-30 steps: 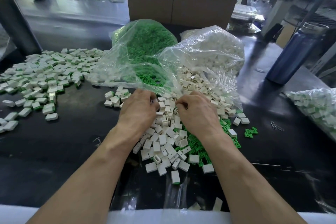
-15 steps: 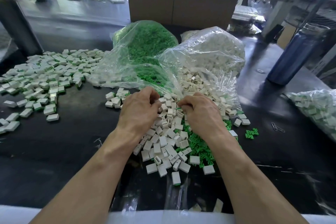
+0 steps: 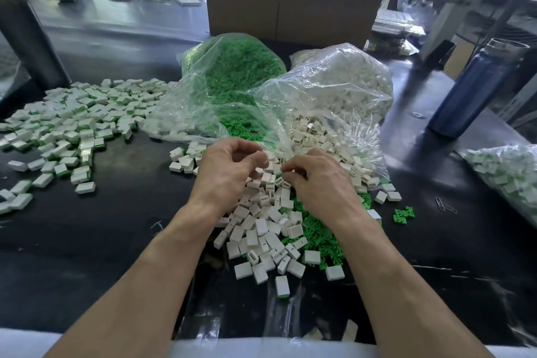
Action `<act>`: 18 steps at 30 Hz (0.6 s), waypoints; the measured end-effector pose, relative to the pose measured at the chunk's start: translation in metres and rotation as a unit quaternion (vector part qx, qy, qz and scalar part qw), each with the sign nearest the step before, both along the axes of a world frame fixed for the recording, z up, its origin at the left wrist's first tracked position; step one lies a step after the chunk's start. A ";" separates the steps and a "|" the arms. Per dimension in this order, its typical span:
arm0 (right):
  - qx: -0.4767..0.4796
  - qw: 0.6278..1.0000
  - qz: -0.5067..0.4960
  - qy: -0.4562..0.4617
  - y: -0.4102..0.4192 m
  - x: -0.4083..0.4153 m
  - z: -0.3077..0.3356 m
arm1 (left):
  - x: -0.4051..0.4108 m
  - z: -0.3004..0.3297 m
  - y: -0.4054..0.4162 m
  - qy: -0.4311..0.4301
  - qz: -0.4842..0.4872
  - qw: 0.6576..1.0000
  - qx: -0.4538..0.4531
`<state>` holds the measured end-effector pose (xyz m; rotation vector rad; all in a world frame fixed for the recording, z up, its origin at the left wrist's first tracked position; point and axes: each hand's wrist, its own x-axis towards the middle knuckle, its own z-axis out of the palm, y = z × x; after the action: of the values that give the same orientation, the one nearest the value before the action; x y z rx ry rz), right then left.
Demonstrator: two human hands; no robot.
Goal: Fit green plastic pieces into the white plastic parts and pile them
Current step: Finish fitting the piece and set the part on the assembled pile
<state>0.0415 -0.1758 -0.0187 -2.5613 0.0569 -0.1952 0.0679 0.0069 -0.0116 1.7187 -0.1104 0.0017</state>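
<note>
Black worktop [image 3: 87, 241]: both hands have lifted off the loose white parts [image 3: 261, 229]. Left hand [image 3: 223, 174] and right hand [image 3: 319, 180], fingers curled, meet fingertip to fingertip; contents cannot be told, probably a fitting in progress.

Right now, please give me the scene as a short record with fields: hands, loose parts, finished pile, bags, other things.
left hand: fingers curled above loose white parts; grip unclear
right hand: fingers curled; grip unclear
loose white parts: heap under both hands
loose green pieces: beside and under the heap, right
finished pile: spread far left
green bag: open, behind the hands
white bag: open, right of it
blue bottle: upright, far right
</note>
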 end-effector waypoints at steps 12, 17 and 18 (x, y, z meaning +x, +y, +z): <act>0.051 0.998 0.009 -0.048 0.009 -0.003 0.005 | 0.003 0.000 0.003 0.022 -0.026 0.997 -0.075; 0.301 0.951 -0.009 -0.075 0.012 -0.011 0.011 | 0.002 0.002 0.001 0.034 -0.048 0.990 -0.127; 0.338 0.938 -0.014 -0.077 0.013 -0.012 0.011 | 0.002 0.002 0.000 0.034 -0.052 0.988 -0.140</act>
<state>0.0299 -0.1631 -0.0072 -1.8540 0.0846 -0.3238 0.0700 0.0069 -0.0097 1.4294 -0.1420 -0.1143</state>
